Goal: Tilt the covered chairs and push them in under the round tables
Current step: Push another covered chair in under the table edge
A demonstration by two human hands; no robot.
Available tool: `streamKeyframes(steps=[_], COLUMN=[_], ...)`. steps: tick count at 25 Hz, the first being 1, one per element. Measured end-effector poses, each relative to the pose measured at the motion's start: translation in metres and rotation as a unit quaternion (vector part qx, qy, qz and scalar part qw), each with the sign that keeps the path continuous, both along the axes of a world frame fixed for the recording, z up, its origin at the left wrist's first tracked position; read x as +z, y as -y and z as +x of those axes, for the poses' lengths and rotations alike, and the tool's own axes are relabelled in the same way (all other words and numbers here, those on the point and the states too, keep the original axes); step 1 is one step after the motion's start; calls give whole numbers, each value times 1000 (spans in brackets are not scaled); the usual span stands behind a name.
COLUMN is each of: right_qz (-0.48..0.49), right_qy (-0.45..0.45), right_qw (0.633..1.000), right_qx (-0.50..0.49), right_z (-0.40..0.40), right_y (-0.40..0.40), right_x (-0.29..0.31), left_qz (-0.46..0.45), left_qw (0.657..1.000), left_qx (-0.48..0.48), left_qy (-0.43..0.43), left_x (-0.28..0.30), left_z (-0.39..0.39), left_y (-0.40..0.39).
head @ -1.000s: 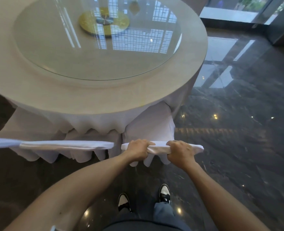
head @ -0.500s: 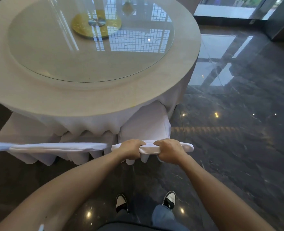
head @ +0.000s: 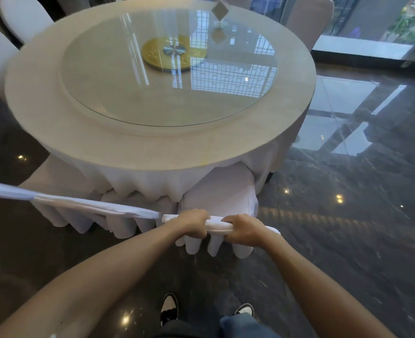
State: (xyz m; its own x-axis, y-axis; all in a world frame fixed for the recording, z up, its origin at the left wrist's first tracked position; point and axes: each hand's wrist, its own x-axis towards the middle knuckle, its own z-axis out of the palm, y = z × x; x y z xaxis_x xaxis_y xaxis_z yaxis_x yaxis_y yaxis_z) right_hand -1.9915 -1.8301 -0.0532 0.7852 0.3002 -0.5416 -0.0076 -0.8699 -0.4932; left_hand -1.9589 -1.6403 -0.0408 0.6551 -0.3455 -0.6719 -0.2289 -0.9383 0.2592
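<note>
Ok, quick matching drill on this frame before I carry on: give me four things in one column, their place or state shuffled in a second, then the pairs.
Things:
1. left hand
2. gold disc
3. neighbouring chair top
4. shoes

Places or states:
A. under the glass turntable, mid-table
B. on the dark floor, bottom of view
C. gripping the covered chair top rail, beside the right hand
D. stretching left from the held chair, along the round table skirt

Pairs: 1-C, 2-A, 3-D, 4-B

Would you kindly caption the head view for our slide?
Both hands, left hand and right hand, grip a covered chair's top at the round table.
</note>
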Motion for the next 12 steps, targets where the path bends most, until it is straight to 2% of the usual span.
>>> streamKeyframes(steps=[2,4,7,12], right_qz=[54,59,37,-34], right_qy=[-81,-123,-115,-37], right_qw=[995,990,993,998], right_qx=[32,46,16,-25], right_z=[10,25,44,69], right_y=[24,62,131,243], right_x=[15,28,38,51], left_qz=[54,99,95,1], left_qw=[996,986,985,998], left_qx=[-61,-106,-70,-38], left_qy=[-40,-84,-122,55], left_x=[10,24,34,35], left_z=[13,30,56,97], left_y=[21,48,96,196])
